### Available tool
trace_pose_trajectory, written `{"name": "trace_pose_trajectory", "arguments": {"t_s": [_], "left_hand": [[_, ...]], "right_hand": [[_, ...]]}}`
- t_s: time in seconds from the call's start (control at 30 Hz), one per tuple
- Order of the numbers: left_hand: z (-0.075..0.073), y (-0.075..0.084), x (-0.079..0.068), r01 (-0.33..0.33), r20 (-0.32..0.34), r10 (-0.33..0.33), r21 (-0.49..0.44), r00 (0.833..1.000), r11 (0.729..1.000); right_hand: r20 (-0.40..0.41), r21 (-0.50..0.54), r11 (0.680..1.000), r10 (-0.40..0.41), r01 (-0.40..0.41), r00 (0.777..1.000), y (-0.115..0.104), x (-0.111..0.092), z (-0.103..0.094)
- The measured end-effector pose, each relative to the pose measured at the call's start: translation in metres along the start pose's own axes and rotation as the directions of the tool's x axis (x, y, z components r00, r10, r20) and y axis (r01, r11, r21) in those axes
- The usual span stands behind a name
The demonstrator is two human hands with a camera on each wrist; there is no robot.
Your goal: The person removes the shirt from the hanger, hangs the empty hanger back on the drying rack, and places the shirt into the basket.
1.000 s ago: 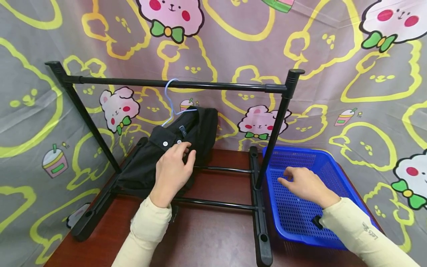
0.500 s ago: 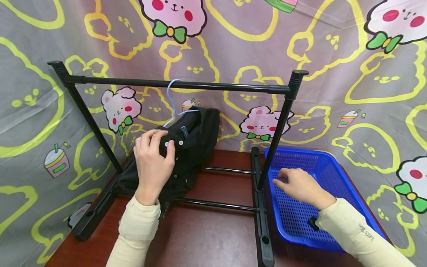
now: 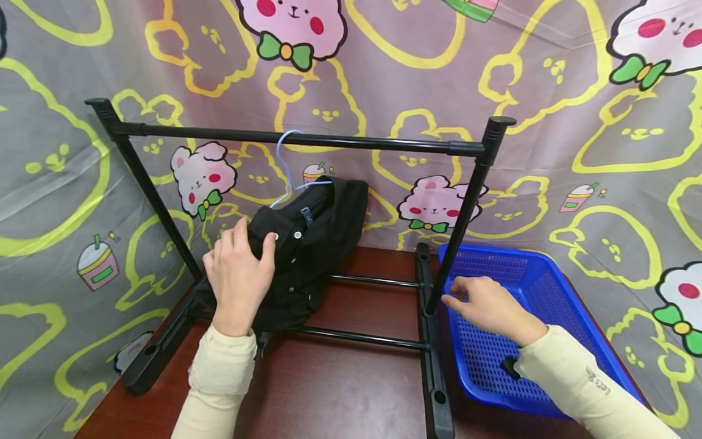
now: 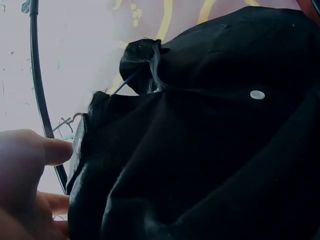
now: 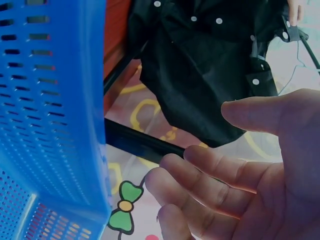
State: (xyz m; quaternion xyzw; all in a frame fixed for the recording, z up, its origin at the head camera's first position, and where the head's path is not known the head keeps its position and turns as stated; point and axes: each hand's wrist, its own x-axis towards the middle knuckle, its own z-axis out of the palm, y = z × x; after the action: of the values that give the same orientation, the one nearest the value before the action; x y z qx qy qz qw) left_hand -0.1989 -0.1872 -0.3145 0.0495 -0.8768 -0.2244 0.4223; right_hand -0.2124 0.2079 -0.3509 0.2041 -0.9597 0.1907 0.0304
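While your right hand (image 3: 490, 306) hangs spread, holding nothing, near the blue perforated plastic basket (image 3: 488, 265), you'd best work your left hand (image 3: 239, 274) gently along the black white-buttoned garment (image 3: 342, 219), sparing the thin pale-blue hanger (image 3: 280, 153) carrying it on the black rail (image 3: 378, 144). Your left-wrist view shows fingers (image 4: 57, 152) by the cloth's edge, masked in the head view; whether they pinch, I can't tell.

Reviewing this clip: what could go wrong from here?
The blue hanger is hooked over the top bar, so if the left hand, at the edge of the black garment, tugs hard, the hook might slide along or lift off.

The right hand is beside the rack's upright; a careless move might bump the rack.

That hand also appears over the blue basket in the head view; dropping low, it might knock the rim.
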Motion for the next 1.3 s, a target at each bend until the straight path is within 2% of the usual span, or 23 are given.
{"name": "trace_pose_trajectory", "arguments": {"t_s": [0.13, 0.3, 0.57, 0.87, 1.13, 1.3], "left_hand": [[0.001, -0.004, 0.001, 0.008, 0.000, -0.008, -0.008, 1.000, 1.000], [0.004, -0.009, 0.004, 0.009, -0.033, -0.011, -0.050, 0.999, 0.999], [0.010, -0.016, 0.007, -0.033, -0.094, 0.024, -0.090, 0.995, 0.995], [0.012, -0.018, 0.008, -0.055, -0.106, 0.042, -0.114, 0.993, 0.992], [0.014, -0.018, 0.010, -0.078, -0.131, 0.062, -0.119, 0.990, 0.990], [0.017, -0.016, 0.011, -0.091, -0.134, 0.072, -0.138, 0.988, 0.986]], "right_hand": [[-0.003, 0.000, 1.000, -0.016, 0.016, 1.000, -0.005, 0.002, 0.000], [-0.007, -0.009, 0.999, -0.033, 0.033, 0.999, -0.015, 0.007, -0.002], [-0.037, -0.011, 0.997, -0.078, 0.078, 0.996, -0.027, 0.015, -0.003], [-0.046, 0.015, 0.995, -0.099, 0.100, 0.994, -0.031, 0.023, 0.001], [-0.122, -0.008, 0.985, -0.175, 0.175, 0.977, -0.039, 0.033, 0.001], [-0.137, -0.004, 0.980, -0.197, 0.198, 0.971, -0.050, 0.040, -0.002]]}}
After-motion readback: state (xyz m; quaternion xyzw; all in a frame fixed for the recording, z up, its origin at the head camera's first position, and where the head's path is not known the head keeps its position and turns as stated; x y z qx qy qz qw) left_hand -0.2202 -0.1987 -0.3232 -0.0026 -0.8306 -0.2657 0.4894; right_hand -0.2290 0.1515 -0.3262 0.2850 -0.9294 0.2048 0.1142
